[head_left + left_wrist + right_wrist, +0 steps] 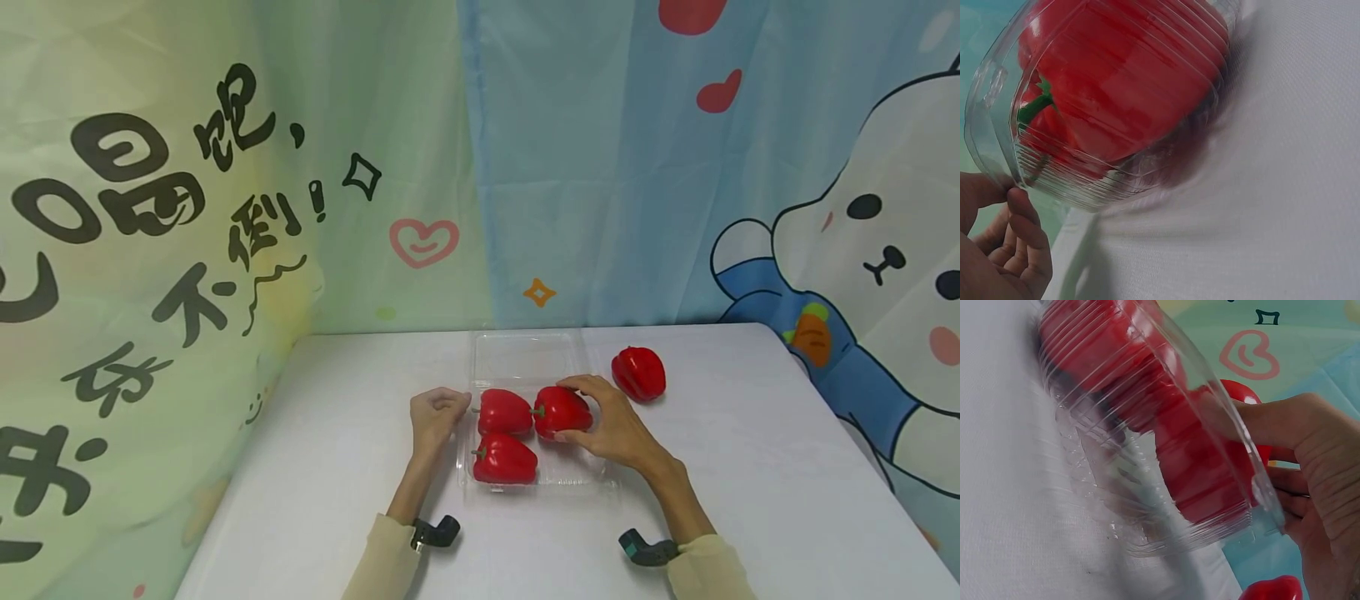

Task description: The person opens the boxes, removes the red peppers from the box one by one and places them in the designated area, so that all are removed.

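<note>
We seem to be at the step of seating a third pepper in the clear container (573, 467), whose see-through lid (525, 354) lies folded back on the far side. Our right hand (611, 421) has thumb and fingers wrapped around the held pepper (561, 412), which sits inside the wall at the far right, its stem toward the far-left pepper (502, 412); whether its full weight rests on the floor we cannot tell. The near-left pepper (506, 460) lies in front of that one. Our left hand (435, 421) pinches the container's left rim between thumb and forefinger, which should keep it from sliding. We judge that the next move calls for spreading the right fingers gently, without dragging the pepper or knocking its neighbour, then reaching for the loose pepper (638, 373) outside on the table (750, 433); the near right corner looks like its likely place.
</note>
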`<action>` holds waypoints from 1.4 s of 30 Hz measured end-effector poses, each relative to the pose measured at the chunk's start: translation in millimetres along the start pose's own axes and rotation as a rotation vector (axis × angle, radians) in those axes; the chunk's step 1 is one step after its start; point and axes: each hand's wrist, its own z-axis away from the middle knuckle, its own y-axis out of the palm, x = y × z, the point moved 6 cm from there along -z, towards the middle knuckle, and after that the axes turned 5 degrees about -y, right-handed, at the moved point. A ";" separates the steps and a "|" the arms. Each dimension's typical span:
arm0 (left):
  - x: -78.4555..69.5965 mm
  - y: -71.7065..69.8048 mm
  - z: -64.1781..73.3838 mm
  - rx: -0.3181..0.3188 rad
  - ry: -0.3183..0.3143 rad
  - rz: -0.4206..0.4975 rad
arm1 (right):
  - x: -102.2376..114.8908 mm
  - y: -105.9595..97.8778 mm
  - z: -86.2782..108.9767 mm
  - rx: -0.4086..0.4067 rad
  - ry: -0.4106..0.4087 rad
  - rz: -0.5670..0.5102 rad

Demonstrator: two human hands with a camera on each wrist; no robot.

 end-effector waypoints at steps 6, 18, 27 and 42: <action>-0.9 0.4 -1.7 -0.002 0.004 0.009 | 1.9 -1.7 0.9 -0.009 -0.009 0.002; -2.9 0.4 -1.1 0.000 -0.009 0.007 | -0.4 -3.6 0.2 -0.092 0.033 -0.059; -3.4 0.9 -2.6 0.001 0.008 0.001 | -5.6 -3.3 3.3 -0.159 0.025 -0.095; -1.7 -0.1 -0.1 -0.003 -0.001 -0.008 | -7.0 -1.1 6.8 -0.212 0.034 -0.140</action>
